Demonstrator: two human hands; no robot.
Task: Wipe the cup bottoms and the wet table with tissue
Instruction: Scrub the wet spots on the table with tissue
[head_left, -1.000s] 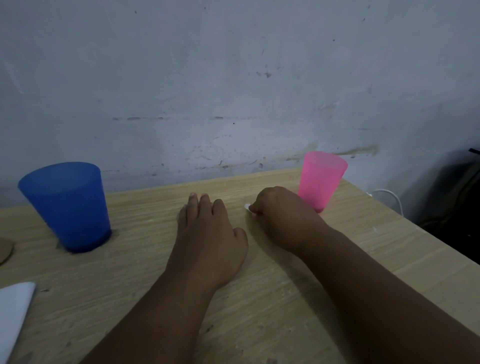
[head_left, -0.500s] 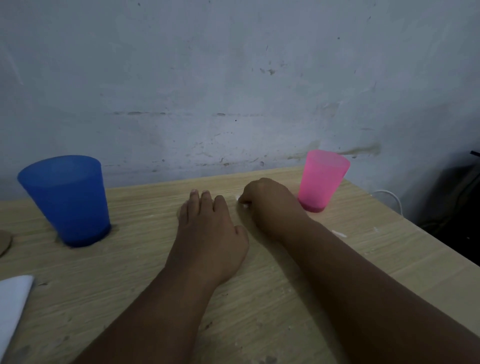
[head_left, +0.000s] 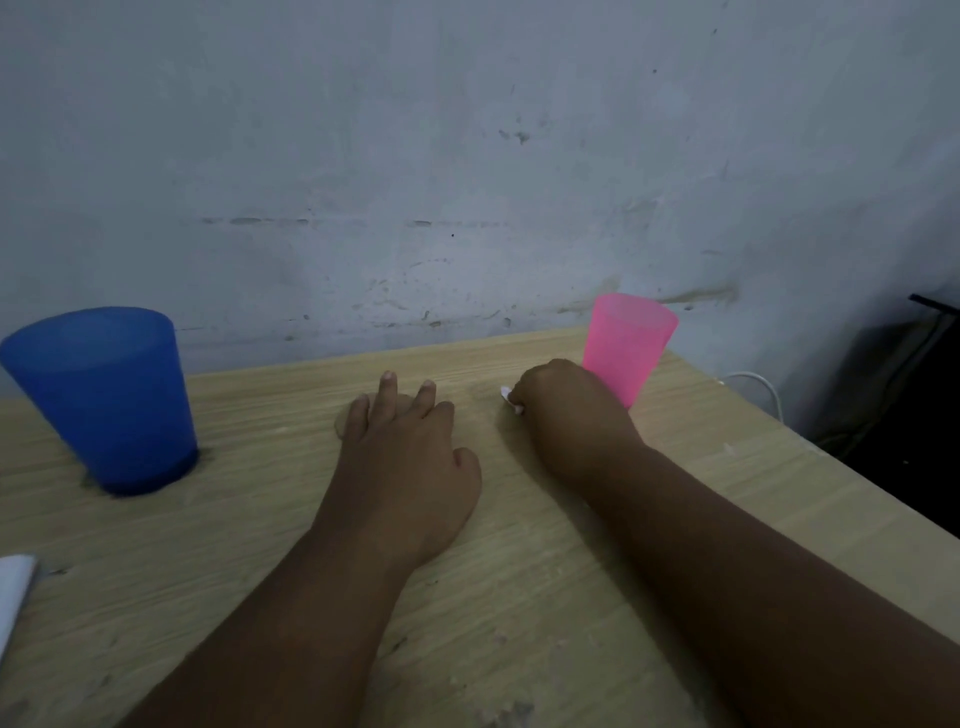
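Risk at the blue cup: the tall blue translucent plastic cup (head_left: 104, 400) is standing on a dark patch of the pale wood-grain desk (head_left: 519, 597). I cannot tell whether the patch is water or shadow. If it is water, a wipe going round the cup is leaving its base wet.
Risk at the left grip: the left grip (head_left: 405, 467) is lying flat with straight fingers, holding nothing. On damp wood it may be smearing rather than drying.
Risk at the tissue: the small white wad of tissue (head_left: 511, 400) is showing only as a scrap. I'd guess so little paper is soaking through or shredding fast.
Risk at the pink cup: the pink translucent plastic cup (head_left: 626, 343) is standing just behind the right grip (head_left: 566, 421). It looks light, so a backward sweep of the knuckles may be tipping it.
Spare paper: a flat white sheet (head_left: 13, 592) is lying at the desk's left edge, well apart from both grips.
Blue cup: it is standing well to the left of the left grip.
Tissue: the right grip is curling tightly round it, and the wad is poking out on the left side, low against the desk.
Pink cup: I cannot tell whether it is touching the right grip.
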